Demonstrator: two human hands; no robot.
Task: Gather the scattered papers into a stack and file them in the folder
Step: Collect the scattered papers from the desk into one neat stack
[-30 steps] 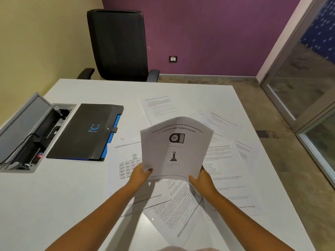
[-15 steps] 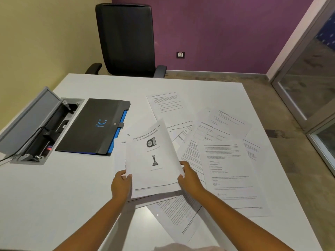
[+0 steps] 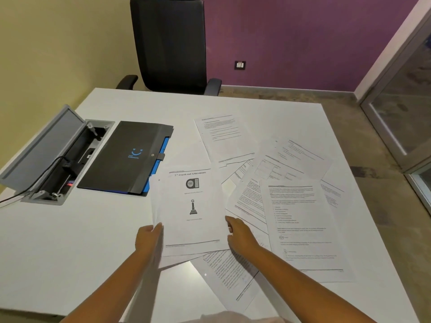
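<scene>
Nearest the camera, the left hand grips the left edge of a small stack of papers, fingers curled round it. The right hand lies against the stack's right edge; whether it pinches the sheets cannot be told. The stack lies low over the white table, topped by an awards page. Loose sheets fan out to the right. Farther left lies the closed black folder, beside an open cable box. A black office chair stands beyond.
</scene>
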